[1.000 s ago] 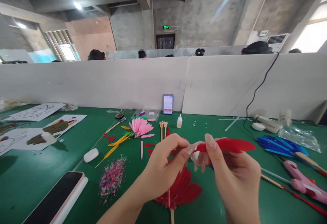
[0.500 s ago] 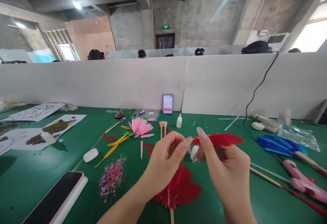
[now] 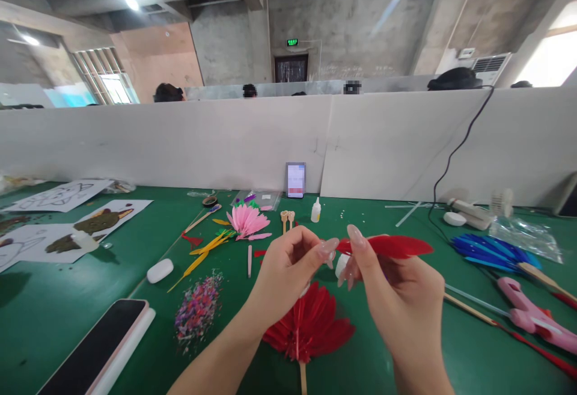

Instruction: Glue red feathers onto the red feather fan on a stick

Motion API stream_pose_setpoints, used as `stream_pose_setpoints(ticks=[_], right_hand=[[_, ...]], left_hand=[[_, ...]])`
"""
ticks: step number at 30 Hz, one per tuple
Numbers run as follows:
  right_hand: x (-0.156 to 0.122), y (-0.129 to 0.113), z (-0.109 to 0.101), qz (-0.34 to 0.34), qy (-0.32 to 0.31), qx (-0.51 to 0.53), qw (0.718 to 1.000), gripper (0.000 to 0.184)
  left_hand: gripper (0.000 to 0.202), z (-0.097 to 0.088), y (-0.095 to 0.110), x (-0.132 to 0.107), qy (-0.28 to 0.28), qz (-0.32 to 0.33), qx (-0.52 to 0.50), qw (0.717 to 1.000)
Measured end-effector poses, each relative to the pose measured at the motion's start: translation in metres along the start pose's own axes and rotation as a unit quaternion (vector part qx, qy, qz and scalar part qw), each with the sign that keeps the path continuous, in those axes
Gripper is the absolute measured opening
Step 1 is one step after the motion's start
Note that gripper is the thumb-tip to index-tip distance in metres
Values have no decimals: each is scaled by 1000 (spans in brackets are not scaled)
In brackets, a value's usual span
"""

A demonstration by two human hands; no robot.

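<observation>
Between my two hands a red feather (image 3: pixel 401 246) lies nearly level, its broad end pointing right. My right hand (image 3: pixel 401 299) pinches it between thumb and fingers near its narrow end. My left hand (image 3: pixel 288 272) is closed in a pinch at the tip of that narrow end. Below them, a fan of red feathers (image 3: pixel 320 329) on a flat wooden stick (image 3: pixel 303 377) rests on the green table. A white object (image 3: pixel 341 266) shows partly behind my right fingers; the rest of it is hidden.
A pink feather flower (image 3: pixel 247 222), yellow feathers (image 3: pixel 210 248) and a pile of coloured bits (image 3: pixel 198 311) lie left. A phone (image 3: pixel 97 350) is nearer. Right are blue feathers (image 3: pixel 491 254) and a pink glue gun (image 3: pixel 532 317). A small bottle (image 3: pixel 316 210) stands behind.
Both hands stay at the feather, with only a slight shift of the left fingertips and the right lower fingers. The view has tilted a little.
</observation>
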State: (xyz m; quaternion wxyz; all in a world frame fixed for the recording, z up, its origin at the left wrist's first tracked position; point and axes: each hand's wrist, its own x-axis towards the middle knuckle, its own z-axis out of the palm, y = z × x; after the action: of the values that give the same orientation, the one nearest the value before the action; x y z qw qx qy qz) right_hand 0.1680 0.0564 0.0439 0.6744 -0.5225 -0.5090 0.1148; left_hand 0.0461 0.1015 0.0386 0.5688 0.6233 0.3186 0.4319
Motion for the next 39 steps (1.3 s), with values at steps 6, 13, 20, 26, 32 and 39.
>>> stream_pose_setpoints(ticks=[6, 13, 20, 26, 32, 39], right_hand=[[-4, -3, -3, -12, -26, 28, 999, 24], [-5, -1, -9, -72, 9, -34, 997, 23], [-7, 1, -11, -77, -22, -5, 997, 12], [-8, -2, -4, -73, -22, 15, 997, 12], [-9, -5, -1, -32, 6, 24, 999, 15], [-7, -4, -2, -20, -8, 33, 999, 19]], left_hand=[[32, -5, 4, -1, -39, -24, -68, 997], [35, -9, 3, 0, -11, 0, -45, 999], [30, -7, 0, -3, 185, 264, 215, 922], [16, -4, -2, -5, 191, 359, 271, 872], [19, -2, 1, -5, 130, 295, 237, 916], [20, -4, -5, 2, 81, 291, 260, 917]])
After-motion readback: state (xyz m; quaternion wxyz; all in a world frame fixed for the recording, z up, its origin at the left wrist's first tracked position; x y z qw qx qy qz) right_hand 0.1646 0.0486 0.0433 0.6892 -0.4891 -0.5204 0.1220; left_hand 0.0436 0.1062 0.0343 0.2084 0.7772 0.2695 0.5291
